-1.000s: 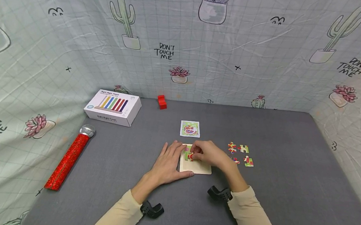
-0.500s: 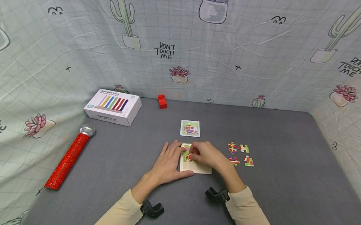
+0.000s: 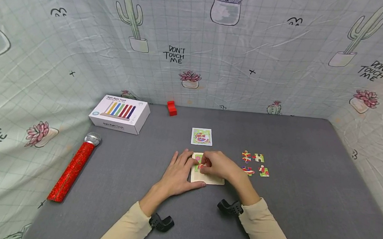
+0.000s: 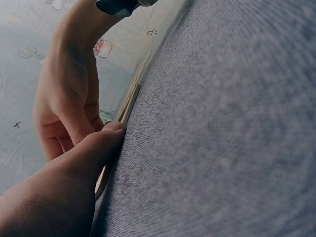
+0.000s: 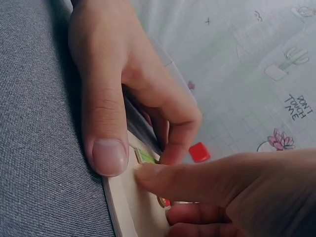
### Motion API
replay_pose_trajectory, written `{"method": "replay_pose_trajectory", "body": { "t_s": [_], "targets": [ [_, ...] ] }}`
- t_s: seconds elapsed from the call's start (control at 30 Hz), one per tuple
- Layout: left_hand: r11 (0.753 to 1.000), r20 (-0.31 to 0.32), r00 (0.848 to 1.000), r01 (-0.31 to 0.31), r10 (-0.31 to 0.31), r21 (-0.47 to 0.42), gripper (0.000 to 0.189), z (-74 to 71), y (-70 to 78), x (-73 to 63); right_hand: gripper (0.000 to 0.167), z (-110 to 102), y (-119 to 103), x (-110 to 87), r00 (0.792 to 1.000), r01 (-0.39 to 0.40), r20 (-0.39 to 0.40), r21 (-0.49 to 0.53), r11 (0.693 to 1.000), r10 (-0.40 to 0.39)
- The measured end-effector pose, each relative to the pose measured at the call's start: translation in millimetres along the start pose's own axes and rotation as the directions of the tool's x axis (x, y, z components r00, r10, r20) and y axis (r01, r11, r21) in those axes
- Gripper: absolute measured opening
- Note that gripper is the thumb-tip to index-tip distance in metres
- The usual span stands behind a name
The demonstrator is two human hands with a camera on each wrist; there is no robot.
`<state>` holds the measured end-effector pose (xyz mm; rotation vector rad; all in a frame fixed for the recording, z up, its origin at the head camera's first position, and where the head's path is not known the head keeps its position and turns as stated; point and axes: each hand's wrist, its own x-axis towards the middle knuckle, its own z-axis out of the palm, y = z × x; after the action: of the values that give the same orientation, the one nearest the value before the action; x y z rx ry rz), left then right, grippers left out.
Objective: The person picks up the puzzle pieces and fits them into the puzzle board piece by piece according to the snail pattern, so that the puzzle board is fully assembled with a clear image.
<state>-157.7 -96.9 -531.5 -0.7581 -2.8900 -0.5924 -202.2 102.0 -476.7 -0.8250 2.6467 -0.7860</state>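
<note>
The left hand [image 3: 180,172] lies spread, steadying the puzzle board [image 3: 211,180]. A few pieces [image 3: 198,157] sit on its left part — the count is hidden — where the right hand [image 3: 221,164] pinches a piece [image 3: 201,166]. Rightward, four loose pieces [image 3: 264,171] seemingly remain to be placed.

So the white box [image 3: 119,114] has what looks like "Right Right Touch" on top and again on its front side (the smaller print's too tiny to make out), while the cactus-print cloth [image 3: 215,87] says "DON'T TOUCH ME" at left, middle and right.
</note>
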Motion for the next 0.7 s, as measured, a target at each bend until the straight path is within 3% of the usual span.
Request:
{"method": "replay_pose_trajectory", "body": {
  "t_s": [0.1, 0.4, 0.7],
  "targets": [
    [1.0, 0.011, 1.0, 0.007, -0.007, 0.0, 0.074, -0.3, 0.1, 0.4, 0.022, 0.3, -0.2, -0.3, 1.0, -0.007, 0.009, 0.0, 1.0, 0.007],
    [1.0, -0.025, 1.0, -0.018, 0.019, 0.008, 0.073, 1.3, 0.1, -0.4, 0.012, 2.9, 0.0, 0.4, 0.999, -0.022, -0.03, -0.01, 1.0, 0.022],
    [1.0, 0.007, 1.0, -0.002, 0.002, -0.002, 0.071, 0.0, -0.2, 0.2, 0.012, 3.7, -1.6, 0.4, 0.999, -0.025, -0.037, -0.015, 1.0, 0.024]
  ]
}}
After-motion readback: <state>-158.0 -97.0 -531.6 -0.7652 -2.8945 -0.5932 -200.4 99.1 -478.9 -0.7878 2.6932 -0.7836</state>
